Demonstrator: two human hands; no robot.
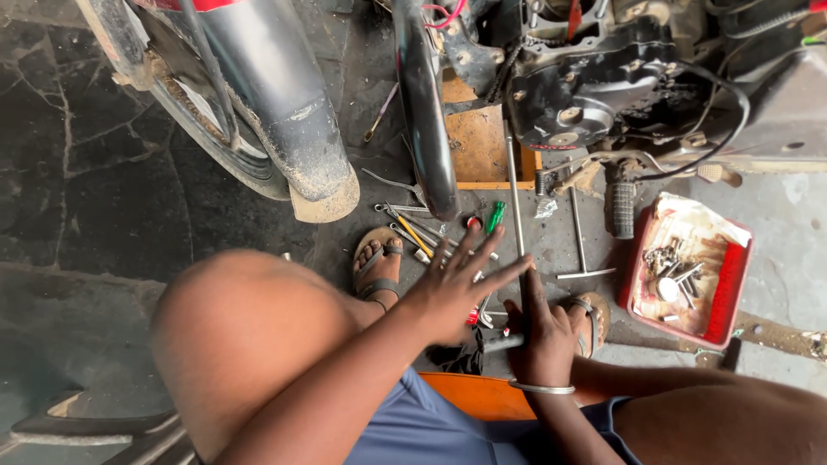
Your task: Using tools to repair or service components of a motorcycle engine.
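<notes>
Right hand (543, 331) clamped around long T-handle wrench (517, 215), upright on floor (112, 215) between sandalled feet. Left hand (452, 288) splayed wide, empty, over scattered tools (413, 232). Could slip sideways off greasy shaft, striking engine (594, 77).

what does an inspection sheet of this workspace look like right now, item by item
surface: dark cracked stone floor, dusty, paler concrete at right.
job's things: long thin grey metal rod running from the black motorcycle engine down to the right hand; hand tools on the floor, including a green-handled screwdriver.
clutter: red plastic tray of bolts and sockets; T-shaped metal wrench; orange wooden box.
hands: left hand open, fingers spread above the tools; right hand shut on the rod's lower end.
cables: black cable looping beside the engine.
surroundings: muddy motorcycle wheel and exhaust pipe at upper left; sandalled feet.
</notes>
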